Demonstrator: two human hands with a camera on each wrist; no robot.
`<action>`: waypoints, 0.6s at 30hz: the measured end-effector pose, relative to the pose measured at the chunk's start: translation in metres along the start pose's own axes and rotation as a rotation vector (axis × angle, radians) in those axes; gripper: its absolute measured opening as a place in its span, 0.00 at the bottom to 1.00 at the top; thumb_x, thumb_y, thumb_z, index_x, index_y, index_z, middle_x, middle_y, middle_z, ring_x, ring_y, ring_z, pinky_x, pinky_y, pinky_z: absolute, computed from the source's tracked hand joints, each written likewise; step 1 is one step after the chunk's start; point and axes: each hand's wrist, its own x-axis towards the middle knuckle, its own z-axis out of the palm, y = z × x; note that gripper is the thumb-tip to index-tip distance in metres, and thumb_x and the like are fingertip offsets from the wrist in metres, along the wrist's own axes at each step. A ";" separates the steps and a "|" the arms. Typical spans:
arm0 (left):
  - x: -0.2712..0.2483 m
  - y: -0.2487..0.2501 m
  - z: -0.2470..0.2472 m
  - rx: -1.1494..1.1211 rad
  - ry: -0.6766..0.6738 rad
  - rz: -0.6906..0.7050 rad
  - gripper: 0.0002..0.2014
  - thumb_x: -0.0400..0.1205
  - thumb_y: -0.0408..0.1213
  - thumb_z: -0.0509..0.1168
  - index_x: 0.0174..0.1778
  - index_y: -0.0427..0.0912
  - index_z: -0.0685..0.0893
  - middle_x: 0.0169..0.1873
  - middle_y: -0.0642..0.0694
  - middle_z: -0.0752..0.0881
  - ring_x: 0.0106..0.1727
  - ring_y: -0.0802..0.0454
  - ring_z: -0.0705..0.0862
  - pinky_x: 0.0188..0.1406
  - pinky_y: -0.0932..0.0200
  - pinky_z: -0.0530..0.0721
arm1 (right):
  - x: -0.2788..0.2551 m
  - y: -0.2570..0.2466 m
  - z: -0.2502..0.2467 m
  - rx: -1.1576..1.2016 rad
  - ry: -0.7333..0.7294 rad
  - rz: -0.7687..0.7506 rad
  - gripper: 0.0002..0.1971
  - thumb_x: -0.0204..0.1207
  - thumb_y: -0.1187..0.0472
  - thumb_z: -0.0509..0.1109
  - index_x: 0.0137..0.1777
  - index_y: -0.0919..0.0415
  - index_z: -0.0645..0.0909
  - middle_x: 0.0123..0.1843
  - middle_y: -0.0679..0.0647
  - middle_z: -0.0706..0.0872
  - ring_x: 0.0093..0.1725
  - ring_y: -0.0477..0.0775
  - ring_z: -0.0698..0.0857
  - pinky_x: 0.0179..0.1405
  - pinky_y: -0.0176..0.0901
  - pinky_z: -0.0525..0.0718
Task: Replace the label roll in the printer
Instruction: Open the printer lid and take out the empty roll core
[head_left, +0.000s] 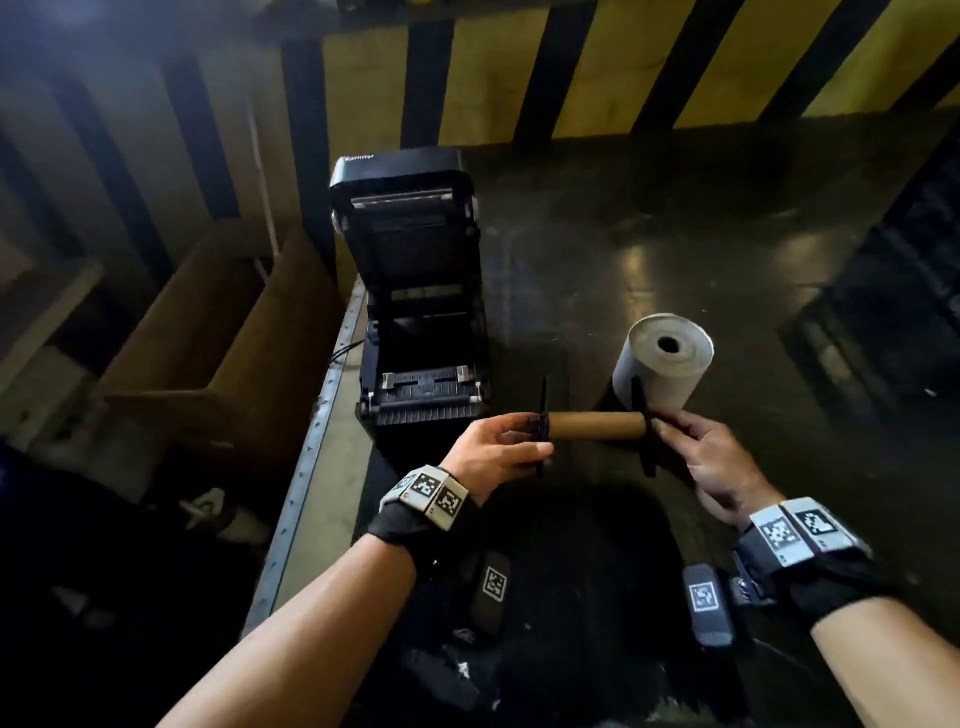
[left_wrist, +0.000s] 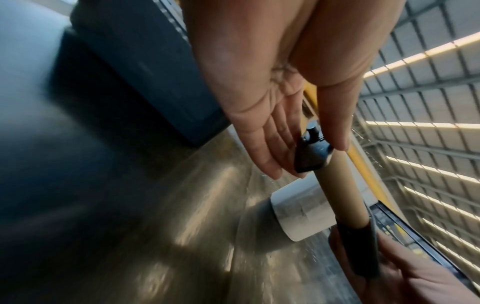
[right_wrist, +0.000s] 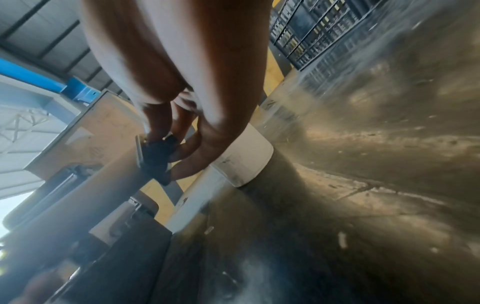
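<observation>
The black label printer stands with its lid raised and its roll bay bare. In front of it I hold a black spindle with a bare brown cardboard core level above the table. My left hand pinches the spindle's left end by the left flange. My right hand pinches the right end by the other flange. A full white label roll stands on end just behind the core's right end, apart from both hands. The same roll shows behind the core.
An open cardboard box sits off the table's metal left edge. A dark crate lies at the right. A yellow and black striped barrier closes the back. Two small black marker-tagged devices lie near me.
</observation>
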 end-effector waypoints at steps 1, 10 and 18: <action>0.000 -0.007 0.003 -0.026 0.029 -0.007 0.16 0.76 0.22 0.67 0.58 0.39 0.81 0.40 0.43 0.86 0.38 0.52 0.87 0.45 0.60 0.88 | 0.003 0.003 -0.003 -0.034 -0.024 -0.002 0.11 0.78 0.65 0.65 0.46 0.49 0.86 0.52 0.57 0.88 0.57 0.55 0.84 0.64 0.48 0.80; -0.001 -0.043 -0.008 0.639 0.264 -0.028 0.25 0.72 0.31 0.74 0.66 0.40 0.79 0.49 0.40 0.88 0.42 0.52 0.84 0.50 0.59 0.84 | 0.019 0.002 -0.038 0.016 -0.055 -0.013 0.34 0.37 0.31 0.82 0.44 0.49 0.90 0.41 0.44 0.93 0.43 0.39 0.89 0.49 0.30 0.85; 0.007 -0.067 -0.014 1.226 0.246 0.053 0.26 0.74 0.35 0.69 0.70 0.43 0.76 0.63 0.39 0.80 0.66 0.41 0.79 0.67 0.56 0.75 | 0.017 0.013 -0.042 0.006 -0.077 0.062 0.11 0.78 0.70 0.63 0.58 0.63 0.82 0.37 0.48 0.92 0.35 0.39 0.89 0.38 0.27 0.86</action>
